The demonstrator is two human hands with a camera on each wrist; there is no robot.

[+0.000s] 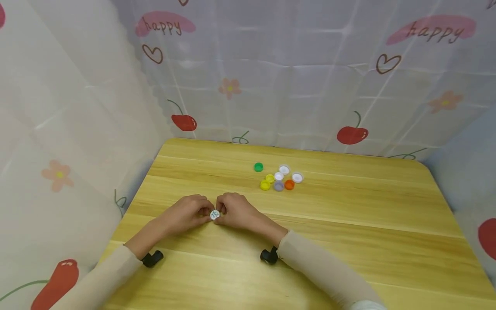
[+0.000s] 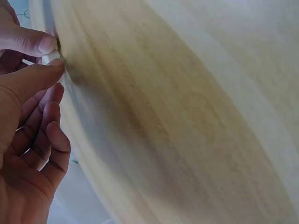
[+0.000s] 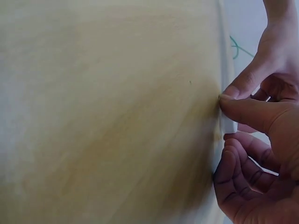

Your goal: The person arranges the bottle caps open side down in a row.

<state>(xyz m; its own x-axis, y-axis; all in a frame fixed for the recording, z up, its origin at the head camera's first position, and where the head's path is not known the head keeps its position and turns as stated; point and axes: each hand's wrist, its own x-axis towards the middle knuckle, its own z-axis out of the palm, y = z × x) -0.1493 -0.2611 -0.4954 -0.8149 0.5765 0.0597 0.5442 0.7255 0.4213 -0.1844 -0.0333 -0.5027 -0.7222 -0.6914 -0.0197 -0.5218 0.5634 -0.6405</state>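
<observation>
A small white bottle cap [image 1: 215,215] with a bluish-green print on its top sits between both hands, left of the table's middle. My left hand [image 1: 189,212] pinches it from the left with thumb and fingers. From the other side my right hand [image 1: 236,212] pinches the same cap. In the left wrist view the cap [image 2: 51,58] shows as a pale edge between the thumbs. The right wrist view has the cap [image 3: 229,124] side-on under the thumb, partly hidden by the fingers.
Beyond the right hand lie several loose caps on the wooden table [image 1: 368,202]: a green cap [image 1: 258,167], two yellow caps [image 1: 265,185], three white caps [image 1: 297,177], a grey cap [image 1: 279,186] and an orange cap [image 1: 289,184]. A printed curtain [image 1: 279,94] hangs behind.
</observation>
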